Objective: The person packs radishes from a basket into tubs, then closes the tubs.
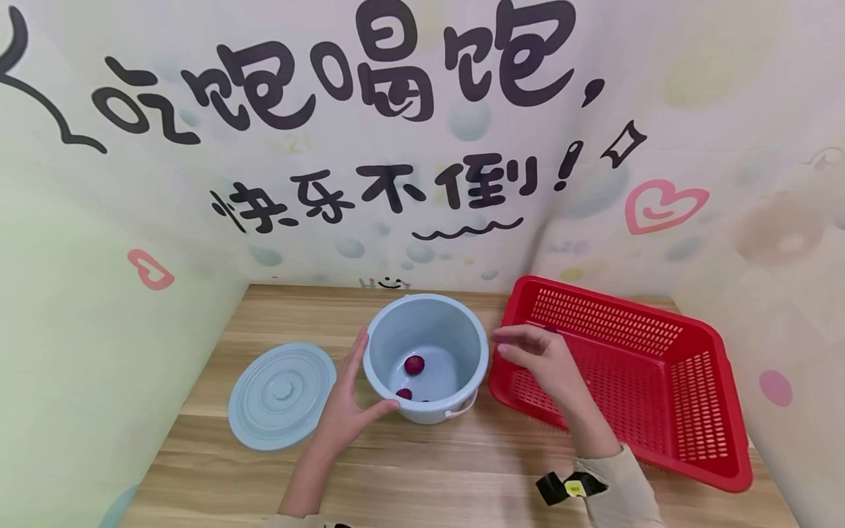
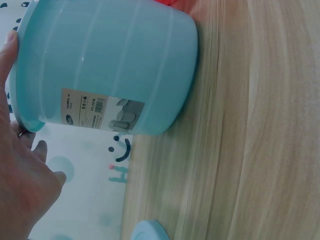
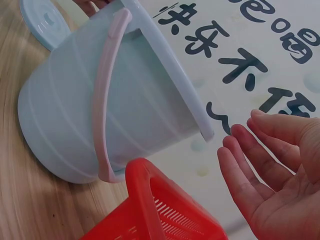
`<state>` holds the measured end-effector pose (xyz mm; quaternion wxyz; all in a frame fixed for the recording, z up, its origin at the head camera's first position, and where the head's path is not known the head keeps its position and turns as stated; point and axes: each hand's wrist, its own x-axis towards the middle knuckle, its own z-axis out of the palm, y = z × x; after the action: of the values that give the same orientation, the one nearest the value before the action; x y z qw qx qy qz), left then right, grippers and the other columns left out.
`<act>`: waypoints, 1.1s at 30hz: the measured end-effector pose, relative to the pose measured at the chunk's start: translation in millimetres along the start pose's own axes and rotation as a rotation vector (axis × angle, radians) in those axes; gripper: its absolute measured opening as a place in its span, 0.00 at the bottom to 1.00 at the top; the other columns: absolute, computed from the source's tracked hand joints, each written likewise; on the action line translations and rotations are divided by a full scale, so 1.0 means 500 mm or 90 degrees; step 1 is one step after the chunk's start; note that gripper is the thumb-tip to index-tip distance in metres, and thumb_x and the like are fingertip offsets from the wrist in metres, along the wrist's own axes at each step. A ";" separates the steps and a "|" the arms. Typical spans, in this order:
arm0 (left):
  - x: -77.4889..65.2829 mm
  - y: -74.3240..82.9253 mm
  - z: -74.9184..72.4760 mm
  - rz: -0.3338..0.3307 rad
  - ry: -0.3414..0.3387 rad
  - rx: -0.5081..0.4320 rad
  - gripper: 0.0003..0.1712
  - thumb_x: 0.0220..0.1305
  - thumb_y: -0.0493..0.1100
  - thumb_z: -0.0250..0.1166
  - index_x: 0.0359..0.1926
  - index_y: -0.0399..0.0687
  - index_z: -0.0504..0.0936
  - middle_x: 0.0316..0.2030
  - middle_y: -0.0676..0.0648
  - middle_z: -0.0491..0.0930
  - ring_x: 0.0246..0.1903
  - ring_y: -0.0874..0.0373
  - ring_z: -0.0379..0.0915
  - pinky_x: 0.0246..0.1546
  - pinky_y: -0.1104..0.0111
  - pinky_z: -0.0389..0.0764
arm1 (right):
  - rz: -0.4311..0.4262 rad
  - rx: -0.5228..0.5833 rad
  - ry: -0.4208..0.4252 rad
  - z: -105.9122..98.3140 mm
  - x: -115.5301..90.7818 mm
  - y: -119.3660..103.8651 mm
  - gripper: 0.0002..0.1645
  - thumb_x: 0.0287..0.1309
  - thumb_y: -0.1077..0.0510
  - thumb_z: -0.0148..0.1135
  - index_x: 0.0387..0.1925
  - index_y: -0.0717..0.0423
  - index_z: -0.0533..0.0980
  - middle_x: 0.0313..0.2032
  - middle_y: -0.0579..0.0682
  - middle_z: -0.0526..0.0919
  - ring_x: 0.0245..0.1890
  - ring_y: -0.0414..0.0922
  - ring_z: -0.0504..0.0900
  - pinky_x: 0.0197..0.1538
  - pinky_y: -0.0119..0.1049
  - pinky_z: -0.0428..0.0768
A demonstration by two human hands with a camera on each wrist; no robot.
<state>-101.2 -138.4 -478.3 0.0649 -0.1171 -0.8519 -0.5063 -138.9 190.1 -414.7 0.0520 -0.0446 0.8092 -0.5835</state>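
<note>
A light blue bucket [image 1: 422,419] stands upright on the table with its top uncovered. A few dark red, plum-like fruits [image 1: 414,365] lie on its bottom, partly hidden by the near wall. My left hand [image 1: 346,411] is spread against the bucket's left side, with the thumb on the near rim and straight fingers along the outside. To the right of the rim, my right hand [image 1: 541,363] hovers over the basket's left edge. In the right wrist view, the loosely bent fingers [image 3: 265,170] hold nothing.
A red perforated basket [image 1: 716,411] stands on the right, close to the bucket; a small dark thing shows behind my right hand. The bucket's round lid [image 1: 280,396] lies flat at left. A white handle [image 3: 102,100] hangs down the bucket's side. Printed walls [image 1: 396,249] enclose the wooden table [image 1: 422,477].
</note>
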 end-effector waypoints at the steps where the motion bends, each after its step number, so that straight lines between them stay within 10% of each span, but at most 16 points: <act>1: 0.000 0.000 0.000 0.001 0.000 0.000 0.68 0.46 0.49 0.81 0.80 0.64 0.46 0.80 0.52 0.44 0.79 0.40 0.41 0.69 0.30 0.54 | 0.003 0.000 0.002 -0.003 0.000 0.001 0.21 0.62 0.52 0.68 0.54 0.54 0.81 0.54 0.54 0.85 0.50 0.39 0.84 0.51 0.25 0.82; 33: -0.001 0.003 0.000 -0.002 0.001 0.001 0.67 0.46 0.50 0.81 0.80 0.65 0.46 0.80 0.57 0.44 0.78 0.39 0.41 0.68 0.28 0.53 | 0.016 -0.014 0.052 -0.071 -0.012 0.064 0.24 0.66 0.50 0.64 0.59 0.57 0.78 0.53 0.49 0.86 0.46 0.26 0.82 0.48 0.25 0.83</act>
<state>-100.0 -137.8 -477.1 0.0649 -0.1150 -0.8522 -0.5062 -138.1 234.5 -433.8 0.0262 -0.0111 0.8177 -0.5750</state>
